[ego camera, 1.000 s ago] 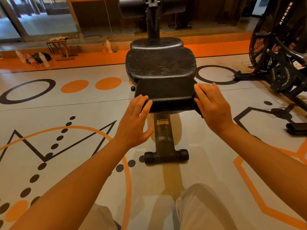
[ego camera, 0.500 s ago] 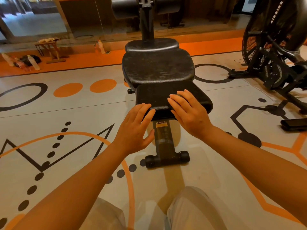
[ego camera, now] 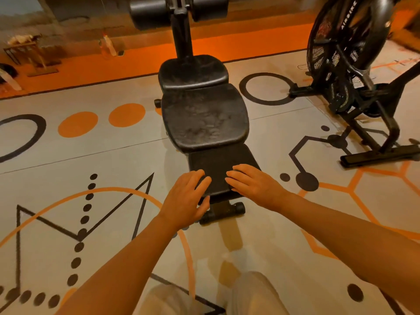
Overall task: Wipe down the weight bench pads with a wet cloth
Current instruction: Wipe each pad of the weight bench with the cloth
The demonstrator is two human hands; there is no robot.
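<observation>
The bench lies on the floor, and its long line runs straight away from the fingers. Both hands lie flat on the nearest small pad. The left hand rests on its near left corner, the right hand on its right side, fingers straight and holding nothing. No cloth shows. The bigger pads wait farther ahead. Far right stands a bike with letters that seem to read "AIRBIKE".

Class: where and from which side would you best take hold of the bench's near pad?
Probably by the near pad's two side edges, coming from its foot end, one hand per side. It is flat and rectangular, and both hands (left hand, right hand) lie open there.
</observation>
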